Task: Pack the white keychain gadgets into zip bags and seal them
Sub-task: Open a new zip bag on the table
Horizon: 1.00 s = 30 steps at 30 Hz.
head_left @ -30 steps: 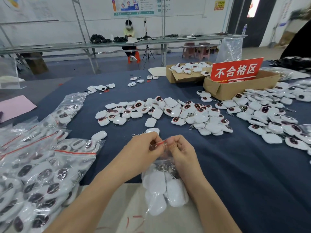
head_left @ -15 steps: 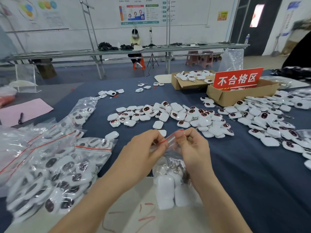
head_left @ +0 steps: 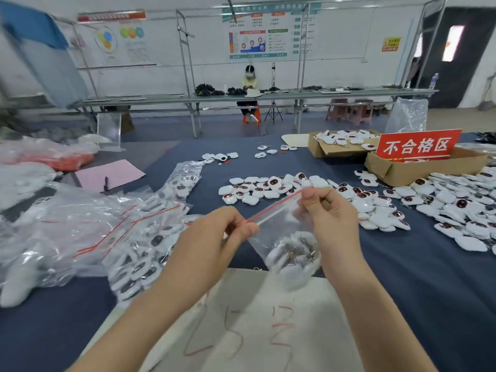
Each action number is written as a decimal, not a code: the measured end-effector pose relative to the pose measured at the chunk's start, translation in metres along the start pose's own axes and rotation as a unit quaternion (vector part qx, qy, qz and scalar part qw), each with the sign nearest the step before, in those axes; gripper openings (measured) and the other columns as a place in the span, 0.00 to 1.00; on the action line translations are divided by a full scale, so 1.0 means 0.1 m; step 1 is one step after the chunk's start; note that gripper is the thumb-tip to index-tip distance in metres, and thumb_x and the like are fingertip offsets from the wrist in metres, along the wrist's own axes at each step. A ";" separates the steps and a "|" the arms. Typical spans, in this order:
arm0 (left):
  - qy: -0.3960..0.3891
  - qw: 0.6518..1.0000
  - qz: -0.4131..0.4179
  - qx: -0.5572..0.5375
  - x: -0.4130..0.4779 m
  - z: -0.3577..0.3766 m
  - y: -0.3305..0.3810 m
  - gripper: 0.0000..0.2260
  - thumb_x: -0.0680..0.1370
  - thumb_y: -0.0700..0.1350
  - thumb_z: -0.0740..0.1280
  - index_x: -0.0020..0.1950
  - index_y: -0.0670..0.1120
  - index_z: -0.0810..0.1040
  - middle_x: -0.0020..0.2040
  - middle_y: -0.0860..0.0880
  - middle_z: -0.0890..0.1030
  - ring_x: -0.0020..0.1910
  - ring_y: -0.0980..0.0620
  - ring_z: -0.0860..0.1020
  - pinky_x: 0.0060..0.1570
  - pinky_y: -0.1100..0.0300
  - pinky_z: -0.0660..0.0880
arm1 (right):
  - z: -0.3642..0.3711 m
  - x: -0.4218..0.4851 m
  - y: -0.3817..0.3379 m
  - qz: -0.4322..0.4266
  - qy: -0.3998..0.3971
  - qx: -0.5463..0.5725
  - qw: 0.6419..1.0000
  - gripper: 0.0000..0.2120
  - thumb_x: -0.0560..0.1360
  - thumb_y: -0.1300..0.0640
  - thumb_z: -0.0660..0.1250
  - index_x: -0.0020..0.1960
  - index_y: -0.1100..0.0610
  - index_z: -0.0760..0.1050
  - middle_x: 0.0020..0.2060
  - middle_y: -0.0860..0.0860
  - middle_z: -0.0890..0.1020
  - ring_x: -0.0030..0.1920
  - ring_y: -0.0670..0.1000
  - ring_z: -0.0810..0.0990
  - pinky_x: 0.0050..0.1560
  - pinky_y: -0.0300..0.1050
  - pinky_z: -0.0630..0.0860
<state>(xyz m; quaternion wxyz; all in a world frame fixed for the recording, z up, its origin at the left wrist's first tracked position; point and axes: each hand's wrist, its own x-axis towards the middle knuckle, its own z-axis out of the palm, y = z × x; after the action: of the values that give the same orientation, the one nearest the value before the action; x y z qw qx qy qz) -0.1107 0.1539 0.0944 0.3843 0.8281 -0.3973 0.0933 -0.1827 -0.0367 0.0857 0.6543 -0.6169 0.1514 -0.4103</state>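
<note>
**Bright and even, but smeary off to the left**

The light's flat and soft all over, with no hard shadows anywhere on the blue surface [head_left: 402, 277]. The red sign [head_left: 417, 146] is about the sharpest thing here, and its lettering is easy to read. Far left of the sign, the filled bags [head_left: 80, 224] are smeared with motion blur and throw white glare off the plastic. Below-left of the sign the zip bag [head_left: 284, 237] is soft too, its contents just mush. Up and right of the sign, a bright pane [head_left: 453, 42] blows out white. The poles [head_left: 185, 63] above-left of the sign lean from the wide lens.
</note>
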 end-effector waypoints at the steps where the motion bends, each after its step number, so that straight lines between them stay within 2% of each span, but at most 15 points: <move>1: 0.012 1.000 -0.003 -0.009 0.03 -0.11 -0.01 0.13 0.78 0.61 0.65 0.39 0.55 0.74 0.42 0.64 0.79 0.35 0.62 0.76 0.32 0.65 0.68 | 0.11 0.02 -0.04 0.013 -0.002 0.018 1.000 0.07 0.79 0.55 0.70 0.43 0.54 0.80 0.31 0.45 0.82 0.34 0.42 0.80 0.44 0.39 0.80; 5: 0.080 0.997 -0.004 -0.013 0.29 -0.64 -0.04 0.11 0.79 0.57 0.67 0.41 0.52 0.77 0.36 0.55 0.81 0.33 0.58 0.77 0.30 0.69 0.71 | 0.70 0.20 -0.22 0.060 -0.051 0.121 0.990 0.07 0.80 0.56 0.68 0.44 0.55 0.78 0.32 0.44 0.82 0.38 0.46 0.80 0.49 0.45 0.80; 7: 0.112 0.994 0.003 0.022 0.42 -0.93 -0.04 0.11 0.80 0.56 0.67 0.42 0.52 0.77 0.36 0.55 0.80 0.33 0.57 0.76 0.35 0.61 0.72 | 1.06 0.31 -0.30 0.074 -0.090 0.170 0.979 0.06 0.81 0.57 0.66 0.45 0.53 0.77 0.33 0.45 0.81 0.39 0.46 0.78 0.50 0.45 0.77; 10: 0.163 0.983 0.046 0.067 0.56 -1.26 -0.06 0.10 0.81 0.55 0.67 0.43 0.51 0.77 0.38 0.57 0.79 0.35 0.57 0.77 0.39 0.56 0.75 | 1.50 0.50 -0.41 0.103 -0.134 0.201 0.965 0.08 0.82 0.53 0.65 0.45 0.52 0.77 0.32 0.45 0.79 0.33 0.41 0.77 0.42 0.38 0.76; 12: 0.181 0.974 0.081 0.107 0.58 -1.28 -0.11 0.10 0.81 0.55 0.65 0.44 0.52 0.76 0.39 0.57 0.78 0.37 0.57 0.77 0.40 0.53 0.76 | 1.64 0.59 -0.36 0.134 -0.183 0.174 0.958 0.07 0.82 0.51 0.65 0.47 0.51 0.78 0.39 0.46 0.82 0.38 0.44 0.80 0.48 0.41 0.78; 14: 0.151 0.972 0.094 0.155 0.53 -1.10 -0.21 0.11 0.81 0.56 0.62 0.44 0.51 0.74 0.40 0.55 0.76 0.38 0.54 0.76 0.41 0.52 0.76 | 1.62 0.61 -0.18 0.173 -0.213 0.121 0.954 0.06 0.82 0.50 0.66 0.51 0.52 0.79 0.48 0.50 0.83 0.46 0.48 0.80 0.56 0.47 0.76; 16: 0.043 0.979 0.055 0.194 0.46 -0.78 -0.36 0.12 0.82 0.56 0.62 0.46 0.49 0.76 0.42 0.54 0.76 0.41 0.52 0.77 0.44 0.50 0.75 | 1.50 0.57 0.05 0.212 -0.210 0.060 0.952 0.07 0.82 0.51 0.66 0.56 0.52 0.79 0.52 0.50 0.82 0.49 0.49 0.79 0.58 0.48 0.74; 18: -0.128 0.965 0.018 0.229 0.36 -0.46 -0.54 0.12 0.83 0.55 0.62 0.49 0.48 0.79 0.45 0.53 0.79 0.45 0.51 0.78 0.49 0.50 0.75 | 1.37 0.53 0.27 0.241 -0.181 0.010 0.953 0.08 0.82 0.54 0.65 0.59 0.52 0.78 0.53 0.49 0.82 0.51 0.49 0.79 0.63 0.49 0.74; 20: -0.214 0.956 0.008 0.201 0.32 -0.35 -0.74 0.14 0.83 0.56 0.62 0.48 0.48 0.80 0.42 0.53 0.81 0.41 0.53 0.77 0.46 0.52 0.75 | 1.27 0.51 0.43 0.249 -0.147 -0.023 0.957 0.08 0.81 0.59 0.65 0.58 0.52 0.78 0.48 0.49 0.81 0.49 0.49 0.78 0.58 0.45 0.76; 21: -0.196 0.967 -0.011 0.162 0.34 -0.38 -0.85 0.15 0.83 0.57 0.62 0.46 0.49 0.80 0.40 0.54 0.81 0.37 0.56 0.77 0.42 0.55 0.75 | 1.24 0.51 0.48 0.244 -0.138 -0.040 0.959 0.09 0.80 0.61 0.65 0.58 0.53 0.79 0.47 0.50 0.80 0.47 0.49 0.77 0.52 0.43 0.77; 23: -0.082 0.990 -0.064 0.092 0.44 -0.57 -1.12 0.16 0.83 0.58 0.61 0.45 0.50 0.81 0.40 0.53 0.83 0.32 0.60 0.77 0.38 0.57 0.75 | 1.20 0.51 0.56 0.228 -0.137 -0.078 0.961 0.08 0.80 0.62 0.65 0.53 0.52 0.78 0.44 0.50 0.79 0.42 0.48 0.76 0.46 0.41 0.77; 24: -0.014 0.992 -0.096 0.078 0.49 -0.69 -1.30 0.16 0.83 0.56 0.61 0.45 0.48 0.81 0.41 0.51 0.84 0.33 0.59 0.78 0.39 0.56 0.76 | 1.21 0.51 0.58 0.220 -0.141 -0.096 0.961 0.08 0.80 0.62 0.65 0.51 0.50 0.78 0.44 0.50 0.79 0.40 0.47 0.76 0.47 0.43 0.77; 26: 0.073 0.975 -0.179 0.110 0.55 -0.94 -1.73 0.15 0.84 0.48 0.60 0.45 0.42 0.81 0.44 0.43 0.84 0.44 0.46 0.82 0.47 0.50 0.77 | 1.26 0.50 0.62 0.205 -0.155 -0.115 0.960 0.08 0.80 0.62 0.64 0.50 0.50 0.77 0.44 0.51 0.79 0.40 0.48 0.76 0.49 0.45 0.78; 28: 0.039 0.941 -0.276 0.194 0.51 -1.12 -2.17 0.13 0.83 0.43 0.58 0.52 0.38 0.81 0.53 0.37 0.83 0.55 0.37 0.79 0.56 0.47 0.74 | 1.32 0.49 0.63 0.183 -0.179 -0.126 0.958 0.08 0.80 0.61 0.64 0.55 0.51 0.77 0.46 0.52 0.79 0.41 0.49 0.76 0.46 0.45 0.75; 30: -0.056 0.903 -0.353 0.239 0.42 -1.14 -2.50 0.15 0.84 0.41 0.58 0.64 0.36 0.78 0.66 0.35 0.78 0.66 0.36 0.74 0.65 0.50 0.69 | 1.36 0.48 0.64 0.158 -0.204 -0.145 0.955 0.09 0.81 0.60 0.63 0.59 0.52 0.77 0.48 0.50 0.78 0.42 0.48 0.76 0.45 0.44 0.75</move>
<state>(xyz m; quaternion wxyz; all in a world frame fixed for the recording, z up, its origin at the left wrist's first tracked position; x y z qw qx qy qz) 0.1170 0.3076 0.0521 0.1601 0.9849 -0.0658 -0.0031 -0.0354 0.0151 0.0670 0.6314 -0.7437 0.1683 -0.1412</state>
